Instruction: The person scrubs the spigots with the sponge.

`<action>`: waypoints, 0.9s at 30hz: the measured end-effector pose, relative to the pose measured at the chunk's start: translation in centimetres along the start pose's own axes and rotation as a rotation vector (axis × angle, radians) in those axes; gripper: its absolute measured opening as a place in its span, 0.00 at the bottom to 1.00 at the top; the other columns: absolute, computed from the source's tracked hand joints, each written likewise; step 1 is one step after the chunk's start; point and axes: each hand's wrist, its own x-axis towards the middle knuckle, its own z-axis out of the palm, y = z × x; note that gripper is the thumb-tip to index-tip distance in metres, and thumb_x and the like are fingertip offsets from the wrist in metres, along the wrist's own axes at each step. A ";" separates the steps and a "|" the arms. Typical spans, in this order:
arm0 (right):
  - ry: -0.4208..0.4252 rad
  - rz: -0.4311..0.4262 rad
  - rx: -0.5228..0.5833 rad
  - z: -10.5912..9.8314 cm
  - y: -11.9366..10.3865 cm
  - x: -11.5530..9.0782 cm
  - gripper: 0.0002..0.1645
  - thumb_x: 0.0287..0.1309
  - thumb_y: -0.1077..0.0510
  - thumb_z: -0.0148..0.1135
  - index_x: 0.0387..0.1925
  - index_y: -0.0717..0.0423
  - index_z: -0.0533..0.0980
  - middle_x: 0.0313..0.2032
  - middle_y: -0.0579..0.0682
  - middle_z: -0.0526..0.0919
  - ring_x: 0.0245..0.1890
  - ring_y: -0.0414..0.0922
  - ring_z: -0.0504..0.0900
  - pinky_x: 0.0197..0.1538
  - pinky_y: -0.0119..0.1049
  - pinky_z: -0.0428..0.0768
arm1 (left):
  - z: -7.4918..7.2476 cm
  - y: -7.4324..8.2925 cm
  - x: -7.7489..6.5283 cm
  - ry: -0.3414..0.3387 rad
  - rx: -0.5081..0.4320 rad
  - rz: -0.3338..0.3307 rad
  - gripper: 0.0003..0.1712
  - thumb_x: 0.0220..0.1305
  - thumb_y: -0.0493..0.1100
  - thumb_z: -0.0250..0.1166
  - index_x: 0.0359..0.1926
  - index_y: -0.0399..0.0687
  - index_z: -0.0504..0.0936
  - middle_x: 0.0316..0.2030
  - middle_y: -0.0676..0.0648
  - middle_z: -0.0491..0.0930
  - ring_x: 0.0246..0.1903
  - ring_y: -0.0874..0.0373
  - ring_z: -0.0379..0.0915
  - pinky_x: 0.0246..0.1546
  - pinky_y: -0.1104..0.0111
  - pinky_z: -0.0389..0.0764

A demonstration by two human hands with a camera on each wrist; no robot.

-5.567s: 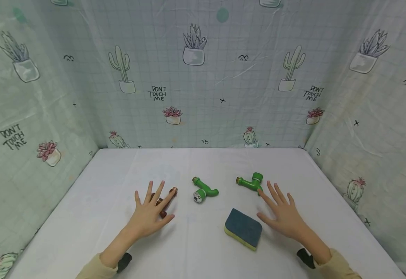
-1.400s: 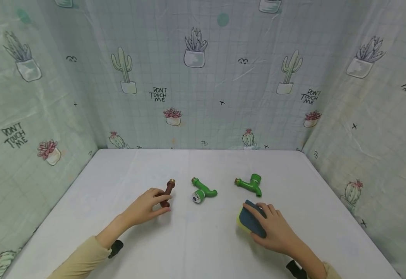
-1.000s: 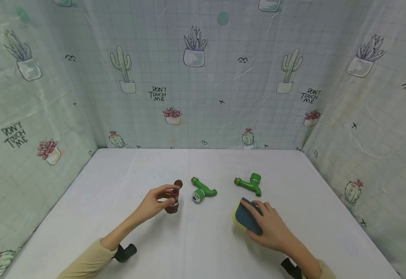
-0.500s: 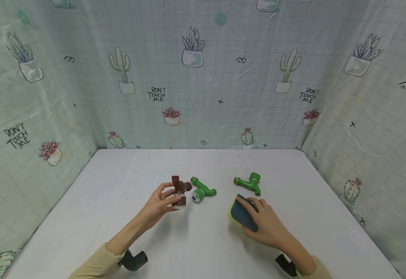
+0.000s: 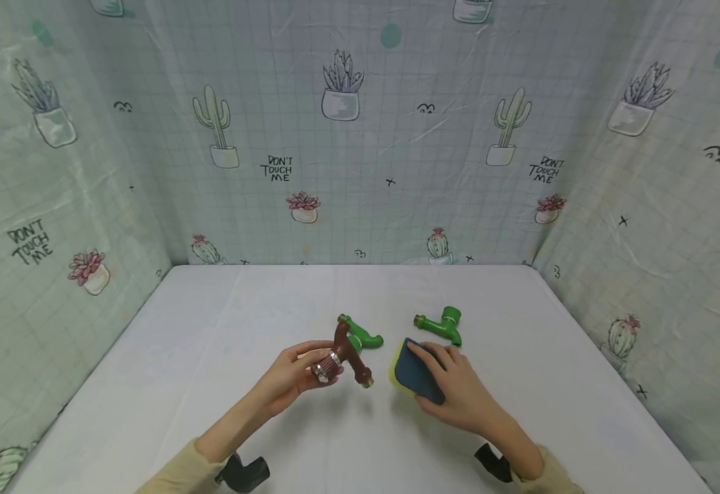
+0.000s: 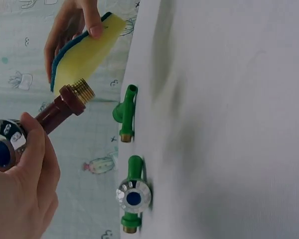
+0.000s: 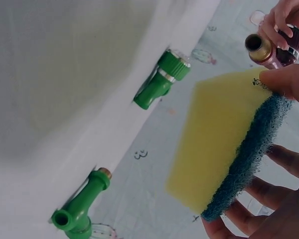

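Note:
My left hand (image 5: 294, 376) grips a brown tap (image 5: 347, 353) by its ribbed knob, above the table. The tap's brass threaded end (image 6: 82, 91) points toward the sponge in the left wrist view. With fingers and thumb at its edges, my right hand (image 5: 461, 391) holds a sponge (image 5: 418, 372), yellow foam with a dark blue scouring side. In the head view the scouring side faces up, and a small gap parts sponge and tap. A green tap (image 5: 366, 336) lies behind the brown one, partly hidden by it. Another green tap (image 5: 443, 325) lies beyond the sponge.
The white table (image 5: 242, 302) is bordered by cactus-print cloth (image 5: 390, 137) at the back and both sides. Dark wrist-camera mounts (image 5: 245, 473) sit under each forearm. Both green taps rest flat on the table.
My left hand has picked up the brown tap from the table, turned it and brought it right. My right hand has taken hold of the sponge, lifted it and moved it left.

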 end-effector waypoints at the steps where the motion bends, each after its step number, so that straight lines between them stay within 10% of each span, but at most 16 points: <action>1: 0.001 -0.005 0.006 0.1 -0.1 0.2 0.49 0.37 0.46 0.69 0.64 0.43 0.58 0.54 0.50 0.69 0.46 0.45 0.67 0.44 0.43 0.71 | 0.2 -0.2 0.0 0.008 -0.006 -0.004 0.22 0.62 0.42 0.56 0.55 0.38 0.67 0.49 0.39 0.69 0.39 0.53 0.79 0.45 0.60 0.79; 27: 0.145 -0.142 0.070 1.0 -1.8 2.1 0.45 0.37 0.47 0.71 0.60 0.35 0.62 0.60 0.52 0.64 0.51 0.47 0.64 0.44 0.46 0.74 | 1.9 -0.6 0.0 0.010 -0.050 -0.036 0.28 0.59 0.44 0.59 0.57 0.36 0.64 0.44 0.43 0.75 0.40 0.52 0.79 0.47 0.58 0.77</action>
